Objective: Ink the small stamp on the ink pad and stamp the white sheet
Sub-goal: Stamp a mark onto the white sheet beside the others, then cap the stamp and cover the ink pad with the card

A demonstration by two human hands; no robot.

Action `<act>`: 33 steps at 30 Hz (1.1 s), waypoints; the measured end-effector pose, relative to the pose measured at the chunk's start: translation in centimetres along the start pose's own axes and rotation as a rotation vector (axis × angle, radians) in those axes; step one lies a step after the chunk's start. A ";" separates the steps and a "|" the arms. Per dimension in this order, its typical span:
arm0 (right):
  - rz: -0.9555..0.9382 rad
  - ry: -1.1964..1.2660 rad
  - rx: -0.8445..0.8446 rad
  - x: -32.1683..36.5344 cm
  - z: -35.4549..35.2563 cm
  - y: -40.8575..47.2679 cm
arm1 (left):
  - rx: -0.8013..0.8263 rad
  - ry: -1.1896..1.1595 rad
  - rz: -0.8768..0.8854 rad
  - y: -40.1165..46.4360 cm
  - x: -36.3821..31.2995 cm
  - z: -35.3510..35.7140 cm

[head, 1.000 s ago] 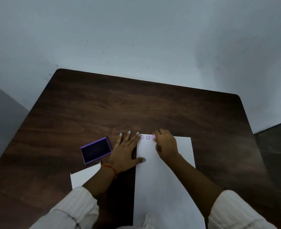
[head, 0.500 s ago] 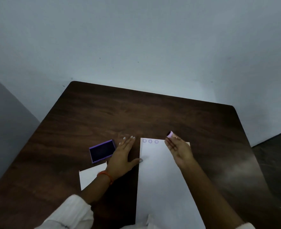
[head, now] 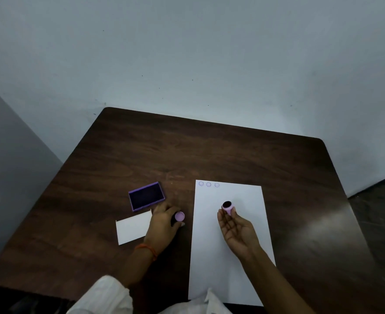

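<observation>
The right hand (head: 238, 232) is turned palm up above the white sheet (head: 230, 268), and its fingertips pinch the small stamp (head: 227, 206), a round pink plastic piece whose dark inked face looks up. The left hand (head: 164, 223) rests on the tabletop (head: 232, 155) at 9 o'clock from the sheet, with fingers curled around a small round pink cap (head: 179, 216). An orange thread band (head: 147, 249) circles this wrist, and white ribbed sleeves (head: 105, 295) cover both forearms.

At 10 o'clock from the left hand lies the ink pad (head: 146, 196), a flat rectangle with purple frame and dark, matt cushion. At 8 o'clock from that hand lies a small white card (head: 133, 227). Three faint purple ring prints (head: 208, 184) stand in a row at the sheet's top left corner. The tabletop is dark wood grain with rounded corners and some shine.

Half a second ago the left hand lay flat and open beside the sheet; now it grips the cap. The right hand has moved from the sheet's top edge toward the person and turned the stamp face up.
</observation>
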State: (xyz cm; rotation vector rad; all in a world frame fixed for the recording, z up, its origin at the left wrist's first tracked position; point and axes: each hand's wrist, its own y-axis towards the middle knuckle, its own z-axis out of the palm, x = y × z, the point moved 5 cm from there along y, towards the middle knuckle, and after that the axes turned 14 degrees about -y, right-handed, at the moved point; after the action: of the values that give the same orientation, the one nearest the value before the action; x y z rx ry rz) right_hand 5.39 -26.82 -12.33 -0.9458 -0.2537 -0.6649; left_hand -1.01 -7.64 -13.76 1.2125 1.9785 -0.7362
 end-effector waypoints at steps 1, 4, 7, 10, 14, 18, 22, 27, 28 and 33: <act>0.004 0.006 -0.001 -0.1 -0.1 -0.1 | -0.011 -0.006 0.005 -0.1 -0.1 0.0; 0.003 -0.004 -0.011 -0.4 -0.4 -0.2 | -0.019 -0.017 0.005 -0.3 -0.2 -0.1; -0.012 -0.017 -0.014 -0.4 -0.5 -0.5 | -0.003 -0.039 0.016 -0.5 -0.8 -0.3; -0.039 -0.080 0.012 -0.1 0.0 -0.9 | -0.010 -0.121 0.036 -1.0 -2.1 -0.9; -0.150 -0.397 0.055 0.4 2.4 -1.5 | -0.054 -0.269 -0.001 -1.9 -4.0 -2.0; -0.378 -0.928 -0.057 0.8 5.0 -2.6 | -0.067 -0.331 0.004 -2.6 -5.7 -2.7; -0.648 -1.295 -0.051 0.8 7.3 -3.4 | -0.100 -0.367 0.007 -2.9 -6.7 -3.4; -0.819 -1.426 -0.047 0.5 8.6 -4.1 | -0.110 -0.491 -0.032 -3.2 -6.7 -4.0; -0.828 -1.412 -0.028 0.5 8.8 -4.2 | -0.108 -0.522 -0.043 -3.3 -6.6 -4.0; -0.799 -1.413 0.023 0.5 8.9 -4.1 | -0.099 -0.582 -0.062 -3.4 -6.4 -4.4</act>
State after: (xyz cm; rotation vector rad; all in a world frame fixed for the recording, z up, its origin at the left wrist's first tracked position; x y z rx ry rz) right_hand 3.98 -21.43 -4.26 -1.1533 -1.9550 -0.5830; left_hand -3.15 -8.99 -5.65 0.7658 1.5484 -0.8908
